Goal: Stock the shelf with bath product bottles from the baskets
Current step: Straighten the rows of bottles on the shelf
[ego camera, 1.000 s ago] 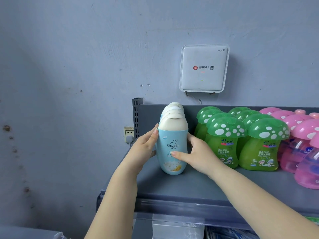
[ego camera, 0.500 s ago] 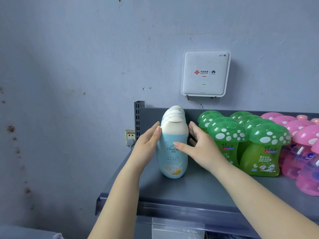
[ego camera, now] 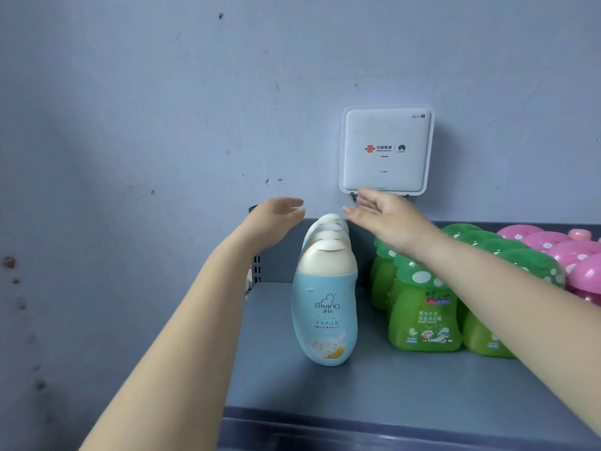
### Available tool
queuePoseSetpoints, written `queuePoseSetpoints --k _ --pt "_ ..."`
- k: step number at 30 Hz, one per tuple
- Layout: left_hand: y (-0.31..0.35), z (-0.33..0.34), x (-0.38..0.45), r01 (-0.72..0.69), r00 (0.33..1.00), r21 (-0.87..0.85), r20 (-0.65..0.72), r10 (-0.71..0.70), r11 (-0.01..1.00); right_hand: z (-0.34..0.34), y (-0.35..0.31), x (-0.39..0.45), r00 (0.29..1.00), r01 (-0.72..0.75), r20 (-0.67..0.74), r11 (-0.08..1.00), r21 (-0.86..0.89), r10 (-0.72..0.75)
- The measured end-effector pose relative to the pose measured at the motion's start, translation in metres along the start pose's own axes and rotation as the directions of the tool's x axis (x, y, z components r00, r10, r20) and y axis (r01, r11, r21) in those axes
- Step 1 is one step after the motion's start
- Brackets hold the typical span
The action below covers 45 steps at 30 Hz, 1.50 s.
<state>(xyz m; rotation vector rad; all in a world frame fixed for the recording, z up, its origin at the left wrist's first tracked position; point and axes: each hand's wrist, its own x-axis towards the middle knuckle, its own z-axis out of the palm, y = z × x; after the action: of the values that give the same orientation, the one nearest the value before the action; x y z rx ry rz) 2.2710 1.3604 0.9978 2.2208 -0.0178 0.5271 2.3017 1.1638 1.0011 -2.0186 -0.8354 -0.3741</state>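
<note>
A row of light blue bottles with cream caps (ego camera: pixel 325 307) stands upright at the left end of the grey shelf (ego camera: pixel 357 385), one behind another. My left hand (ego camera: pixel 274 219) hovers above and left of the rearmost caps, fingers relaxed, holding nothing. My right hand (ego camera: pixel 383 216) hovers above and right of the same caps, fingers straight, also empty. Neither hand touches a bottle. Green mushroom-capped bottles (ego camera: pixel 426 317) stand to the right of the blue row, partly behind my right forearm.
Pink mushroom-capped bottles (ego camera: pixel 559 252) fill the shelf's right end. A white router box (ego camera: pixel 387 149) hangs on the blue-grey wall just above my right hand. The shelf's back panel and perforated upright (ego camera: pixel 257 268) stand behind the bottles. Bare shelf lies in front.
Both hands let go of the sides of the front blue bottle and rose, moving back over the caps at the rear of the row. The bottles stay upright.
</note>
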Motion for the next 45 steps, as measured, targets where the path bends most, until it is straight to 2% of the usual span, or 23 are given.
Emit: queuePoseSetpoints --k 3,7,14,17,21,25,32,45 --pt "-0.005 -0.002 0.017 -0.004 0.999 0.094 0.047 0.000 0.996 -0.008 -0.002 0.023 0.999 0.001 0.054 0.986 -0.165 0.008" --pt "-0.014 -0.007 0.041 -0.031 0.993 0.186 0.116 0.009 0.982 -0.014 0.002 0.052 0.984 0.024 0.168 0.908 -0.417 0.051" --pt "-0.032 0.007 0.065 -0.140 0.972 0.155 0.211 0.106 0.978 -0.007 0.017 0.086 0.944 0.088 0.304 0.784 -0.614 0.132" --pt "-0.046 0.016 0.068 -0.168 0.960 0.117 0.246 0.136 0.979 -0.001 0.024 0.093 0.927 0.098 0.336 0.761 -0.641 0.164" --pt "-0.054 0.021 0.068 -0.155 0.965 0.052 0.223 0.140 0.987 0.006 0.034 0.096 0.899 0.104 0.385 0.756 -0.646 0.206" --pt "-0.057 0.022 0.066 -0.126 0.963 0.030 0.242 0.115 0.992 0.014 0.039 0.099 0.900 0.077 0.381 0.786 -0.614 0.210" --pt "-0.058 0.030 0.065 -0.110 0.974 -0.026 0.195 0.113 0.994 0.012 0.041 0.100 0.894 0.027 0.382 0.823 -0.568 0.234" --pt "-0.057 0.034 0.065 -0.126 0.974 0.002 0.190 0.123 0.992 0.011 0.039 0.097 0.895 -0.008 0.364 0.824 -0.567 0.259"
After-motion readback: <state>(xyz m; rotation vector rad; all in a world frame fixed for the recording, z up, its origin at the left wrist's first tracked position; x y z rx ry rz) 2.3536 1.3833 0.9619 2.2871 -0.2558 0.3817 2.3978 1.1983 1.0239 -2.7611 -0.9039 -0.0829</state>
